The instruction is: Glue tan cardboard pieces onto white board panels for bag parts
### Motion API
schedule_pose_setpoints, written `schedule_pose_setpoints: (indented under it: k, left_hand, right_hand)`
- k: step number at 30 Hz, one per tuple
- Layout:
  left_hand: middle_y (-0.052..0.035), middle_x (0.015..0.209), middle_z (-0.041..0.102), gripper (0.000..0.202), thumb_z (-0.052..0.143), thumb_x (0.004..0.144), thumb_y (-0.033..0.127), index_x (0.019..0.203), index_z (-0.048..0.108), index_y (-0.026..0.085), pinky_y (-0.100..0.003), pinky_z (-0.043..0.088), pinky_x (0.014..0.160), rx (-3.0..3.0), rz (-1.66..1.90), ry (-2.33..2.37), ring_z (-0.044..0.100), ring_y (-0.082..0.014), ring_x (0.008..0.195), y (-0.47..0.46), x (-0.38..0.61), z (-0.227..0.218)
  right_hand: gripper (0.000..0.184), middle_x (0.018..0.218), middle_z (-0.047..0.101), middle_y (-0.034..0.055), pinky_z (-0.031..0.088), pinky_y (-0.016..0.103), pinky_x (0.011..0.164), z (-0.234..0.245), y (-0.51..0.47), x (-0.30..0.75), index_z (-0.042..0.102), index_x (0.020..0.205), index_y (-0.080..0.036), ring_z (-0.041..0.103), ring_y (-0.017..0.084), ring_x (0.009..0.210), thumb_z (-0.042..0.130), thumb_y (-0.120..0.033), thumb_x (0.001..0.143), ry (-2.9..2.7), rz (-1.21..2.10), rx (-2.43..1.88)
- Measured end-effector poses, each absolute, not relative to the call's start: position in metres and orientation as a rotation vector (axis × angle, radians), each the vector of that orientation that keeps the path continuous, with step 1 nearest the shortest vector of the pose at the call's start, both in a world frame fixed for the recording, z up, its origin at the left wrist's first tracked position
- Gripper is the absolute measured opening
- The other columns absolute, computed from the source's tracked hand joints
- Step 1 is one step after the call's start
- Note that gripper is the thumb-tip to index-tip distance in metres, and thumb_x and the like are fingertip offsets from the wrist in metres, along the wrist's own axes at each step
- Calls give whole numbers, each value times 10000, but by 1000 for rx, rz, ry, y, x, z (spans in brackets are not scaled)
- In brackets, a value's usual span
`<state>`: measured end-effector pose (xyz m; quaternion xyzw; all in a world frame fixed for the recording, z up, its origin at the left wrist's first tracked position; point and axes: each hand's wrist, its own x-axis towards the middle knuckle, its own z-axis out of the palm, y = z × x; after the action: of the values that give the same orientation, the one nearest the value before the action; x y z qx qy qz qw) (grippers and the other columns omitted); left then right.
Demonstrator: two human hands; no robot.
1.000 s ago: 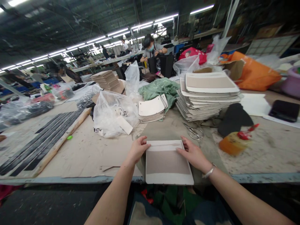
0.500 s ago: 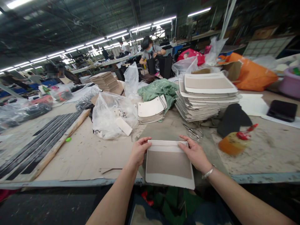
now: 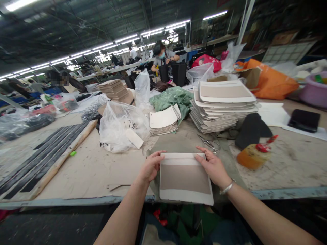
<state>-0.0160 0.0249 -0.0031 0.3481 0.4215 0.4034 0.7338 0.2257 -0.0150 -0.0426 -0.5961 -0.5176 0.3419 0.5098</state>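
Both hands' fingertips (image 3: 161, 153) curl out of sight behind the panel (image 3: 185, 177).

Scissors (image 3: 209, 144) lie on the table (image 3: 84, 166) near a tall stack of panels (image 3: 223, 105). A smaller stack (image 3: 163, 119) sits beside a clear plastic bag (image 3: 122, 127) and green cloth (image 3: 172, 97). Black strips (image 3: 38, 160) lie on a board at left. An orange bag (image 3: 270, 80), a black case (image 3: 304, 119) and an orange bottle (image 3: 251, 158) are at right.
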Motion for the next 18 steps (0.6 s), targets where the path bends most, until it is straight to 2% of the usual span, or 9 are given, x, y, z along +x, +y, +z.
schedule_pose_setpoints:
  k: [4, 10, 13, 18]
  left_hand:
    - [-104, 841, 696, 362, 738, 665, 305, 948, 677, 87, -260, 477, 681, 816, 708, 838, 630, -171, 718, 19, -14, -4]
    - [-114, 824, 709, 394, 767, 637, 294, 959, 677, 84, -267, 489, 656, 798, 752, 878, 637, -172, 680, 18, -11, -8]
    - [-115, 837, 711, 416, 775, 625, 283, 978, 675, 87, -272, 495, 665, 781, 790, 890, 643, -175, 679, 21, -12, -5]
    - [-129, 876, 710, 445, 771, 631, 278, 1017, 664, 83, -283, 505, 679, 773, 810, 858, 659, -201, 717, 22, -13, -2]
  right_hand:
    - [480, 1178, 589, 49, 375, 380, 949, -42, -12, 228, 561, 1183, -220, 520, 228, 1075, 584, -453, 763, -1195, 857, -1373]
    - [571, 1105, 615, 50, 458, 308, 776, -33, -11, 227, 511, 1234, -226, 570, 200, 926, 630, -489, 741, -1032, 1080, -1274]
    - [561, 1069, 635, 48, 472, 283, 703, -32, -10, 226, 538, 1185, -219, 587, 192, 869, 661, -500, 716, -936, 1221, -1186]
    - [483, 950, 669, 39, 468, 263, 688, -27, -9, 225, 596, 1062, -189, 598, 184, 829, 699, -478, 689, -901, 1221, -1169]
